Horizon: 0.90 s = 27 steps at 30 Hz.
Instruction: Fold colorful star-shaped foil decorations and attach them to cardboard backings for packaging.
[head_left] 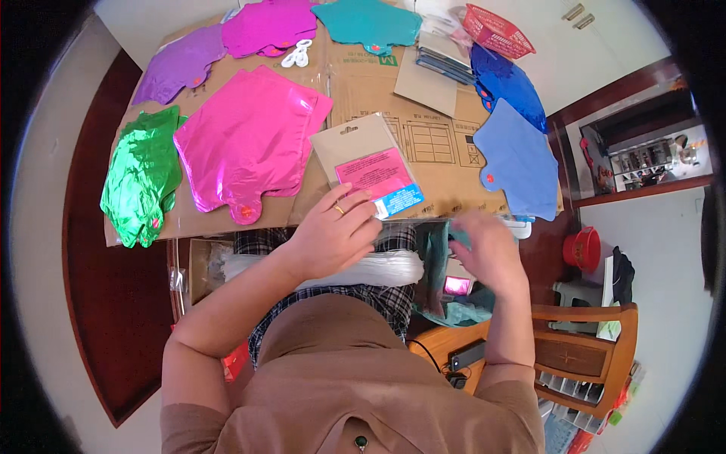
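A flat clear package (363, 140) with a grey-brown card back, a folded pink foil piece and a blue printed strip lies at the table's near edge. My left hand (336, 231) rests on its lower left part, fingers stretched out and thumb hidden. My right hand (488, 246) hovers over a teal bag (432, 280) below the table edge, thumb and fingers apart, slightly blurred; it appears to hold nothing. Inside that bag a similar pack with a pink patch (457, 285) shows. Left of the package, a stack of flat pink star-shaped foil balloons (246, 144) lies on the cardboard.
More flat foil balloons lie around: green (140, 178), purple (178, 64), magenta (268, 26), teal (368, 23), dark blue (510, 87) and light blue (518, 155). Stacked packages (442, 57) and a red basket (499, 30) stand far right. A white strand bundle (378, 268) crosses my lap.
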{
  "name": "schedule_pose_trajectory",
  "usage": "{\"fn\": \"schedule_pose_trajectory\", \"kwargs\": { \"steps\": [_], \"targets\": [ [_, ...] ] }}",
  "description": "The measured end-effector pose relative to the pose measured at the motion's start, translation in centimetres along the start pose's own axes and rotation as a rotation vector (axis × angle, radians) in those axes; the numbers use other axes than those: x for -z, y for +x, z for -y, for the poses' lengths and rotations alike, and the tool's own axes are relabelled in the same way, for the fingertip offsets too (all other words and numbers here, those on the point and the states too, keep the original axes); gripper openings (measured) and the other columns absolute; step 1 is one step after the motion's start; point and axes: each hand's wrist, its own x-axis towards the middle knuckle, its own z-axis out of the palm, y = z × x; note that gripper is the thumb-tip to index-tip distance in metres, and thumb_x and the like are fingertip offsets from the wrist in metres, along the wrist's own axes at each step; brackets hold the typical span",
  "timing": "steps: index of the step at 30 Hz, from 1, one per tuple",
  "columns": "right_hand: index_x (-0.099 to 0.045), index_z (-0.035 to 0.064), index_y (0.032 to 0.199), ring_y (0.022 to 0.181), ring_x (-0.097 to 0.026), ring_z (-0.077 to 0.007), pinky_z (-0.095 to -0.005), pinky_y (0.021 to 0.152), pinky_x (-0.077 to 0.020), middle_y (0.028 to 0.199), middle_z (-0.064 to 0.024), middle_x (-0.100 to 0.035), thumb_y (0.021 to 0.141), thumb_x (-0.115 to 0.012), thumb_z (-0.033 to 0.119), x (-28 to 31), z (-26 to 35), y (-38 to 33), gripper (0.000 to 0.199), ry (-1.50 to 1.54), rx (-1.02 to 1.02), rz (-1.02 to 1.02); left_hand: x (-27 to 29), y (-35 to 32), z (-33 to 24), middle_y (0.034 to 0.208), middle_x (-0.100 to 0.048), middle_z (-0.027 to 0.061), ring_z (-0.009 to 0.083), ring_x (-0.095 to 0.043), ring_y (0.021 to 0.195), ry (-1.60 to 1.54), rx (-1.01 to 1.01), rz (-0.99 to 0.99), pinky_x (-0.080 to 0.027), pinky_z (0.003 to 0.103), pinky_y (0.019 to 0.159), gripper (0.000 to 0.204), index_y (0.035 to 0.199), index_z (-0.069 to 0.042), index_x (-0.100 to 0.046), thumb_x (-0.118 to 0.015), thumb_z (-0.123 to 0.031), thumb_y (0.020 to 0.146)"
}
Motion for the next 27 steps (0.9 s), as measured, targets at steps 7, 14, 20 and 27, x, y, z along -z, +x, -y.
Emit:
{"fn": "schedule_pose_trajectory", "kwargs": {
  "steps": [7,14,20,27],
  "targets": [
    [-0.063,0.0078,0.109,0.089,-0.054,-0.0281,-0.0417,0.079,-0.0421,0.105,-0.0092,-0.058,0.066,-0.077,0.015,-4.3,-0.4,4.3,0.046,-0.007,0.6,-0.551,-0.6,-0.4,1.3,0.098,-0.056,0.0116,0.0304,-0.058,0.104,-0.235,0.051,-0.161,-0.047,0.04,0.091,0.025,0.086,-0.004,-0.058,-0.074,-0.007,0.068],
    [-0.065,0.005,0.088,0.082,-0.055,-0.0249,-0.0392,0.075,-0.0419,0.084,-0.0059,-0.059,0.07,-0.075,0.014,-5.8,0.1,4.0,0.022,0.433,0.296,-0.563,0.4,-0.8,2.0,0.098,-0.056,0.0138,0.0315,-0.059,0.099,-0.282,0.314,-0.239,-0.048,0.038,0.078,0.019,0.072,-0.001,-0.058,-0.076,-0.005,0.07],
    [-0.057,0.0044,0.087,0.074,-0.057,-0.0291,-0.0407,0.071,-0.0432,0.078,-0.0089,-0.059,0.07,-0.072,0.009,-5.2,3.1,4.7,0.023,0.603,-0.21,-0.497,1.0,0.4,1.3,0.1,-0.056,0.0158,0.0332,-0.057,0.099,-0.26,0.496,-0.184,-0.045,0.037,0.083,0.025,0.095,0.0,-0.059,-0.071,-0.003,0.073],
    [-0.053,0.0058,0.099,0.078,-0.06,-0.0293,-0.0434,0.071,-0.0423,0.079,-0.0101,-0.059,0.072,-0.069,0.006,-5.9,4.3,4.5,0.031,0.46,-0.198,-0.653,-1.1,1.3,-0.2,0.136,-0.045,0.0165,0.031,-0.04,0.128,0.056,0.087,-0.053,-0.032,0.051,0.103,0.058,0.132,-0.006,-0.048,-0.063,-0.014,0.076]
  ]
}}
